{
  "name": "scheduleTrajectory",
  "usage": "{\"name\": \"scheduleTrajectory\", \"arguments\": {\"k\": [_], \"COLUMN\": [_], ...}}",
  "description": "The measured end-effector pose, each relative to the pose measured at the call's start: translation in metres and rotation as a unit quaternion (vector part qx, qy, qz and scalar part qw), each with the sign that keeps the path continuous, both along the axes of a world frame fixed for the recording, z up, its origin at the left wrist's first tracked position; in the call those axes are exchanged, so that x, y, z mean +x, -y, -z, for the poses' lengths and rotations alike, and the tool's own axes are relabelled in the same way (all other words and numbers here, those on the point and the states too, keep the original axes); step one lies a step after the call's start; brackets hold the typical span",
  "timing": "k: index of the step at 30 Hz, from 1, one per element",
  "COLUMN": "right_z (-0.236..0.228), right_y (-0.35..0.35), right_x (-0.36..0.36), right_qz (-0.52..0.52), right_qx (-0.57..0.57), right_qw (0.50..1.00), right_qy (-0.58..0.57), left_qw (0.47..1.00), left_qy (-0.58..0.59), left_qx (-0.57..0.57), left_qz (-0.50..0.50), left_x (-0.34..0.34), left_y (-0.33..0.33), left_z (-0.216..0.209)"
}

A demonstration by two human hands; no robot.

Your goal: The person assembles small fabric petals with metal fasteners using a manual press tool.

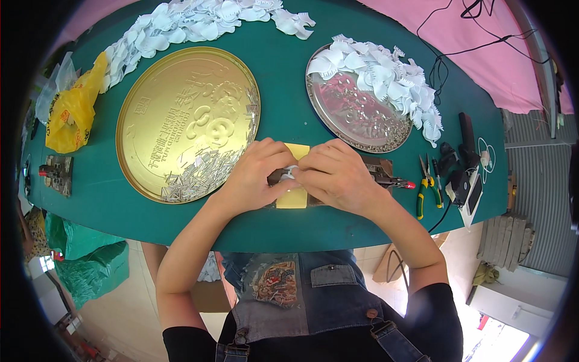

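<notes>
My left hand [256, 172] and my right hand [336, 176] meet at the table's near middle, fingers bent and drawn together. Between their fingertips is a small white piece [290, 172], mostly covered by the fingers. It sits at a dark metal fixture [275, 177], over a yellow pad [292, 200]. To the right of my right hand, a toggle clamp [392, 180] with a red tip sticks out from the fixture. Left of my left hand lies a round gold tray [145, 130] holding many short silver metal pins [202, 175].
A silver tray [338, 99] holds white cut pieces [386, 72] and small metal parts. More white pieces [187, 24] line the back edge. Green-handled pliers [426, 190], cables and a black device [459, 184] lie right. At left are a yellow bag [75, 114] and another clamp [57, 174].
</notes>
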State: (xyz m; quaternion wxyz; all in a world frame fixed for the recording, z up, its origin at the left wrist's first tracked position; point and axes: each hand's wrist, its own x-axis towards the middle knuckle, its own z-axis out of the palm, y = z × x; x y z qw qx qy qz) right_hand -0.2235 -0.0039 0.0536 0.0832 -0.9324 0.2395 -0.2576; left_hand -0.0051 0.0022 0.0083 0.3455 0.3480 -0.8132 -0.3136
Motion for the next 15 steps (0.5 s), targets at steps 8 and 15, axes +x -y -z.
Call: {"name": "scheduleTrajectory", "arguments": {"k": [8, 15], "right_z": [-0.004, -0.006], "right_y": [0.009, 0.015], "right_x": [0.001, -0.001], "right_qz": [-0.045, -0.09], "right_qx": [0.031, 0.068], "right_qw": [0.998, 0.993], "right_qy": [0.0, -0.027], "left_qw": [1.0, 1.0], "left_qy": [0.007, 0.001], "left_qx": [0.004, 0.019], "left_qz": [0.003, 0.017], "left_x": [0.0, 0.002], "left_y": [0.0, 0.002], "left_z": [0.0, 0.001]}}
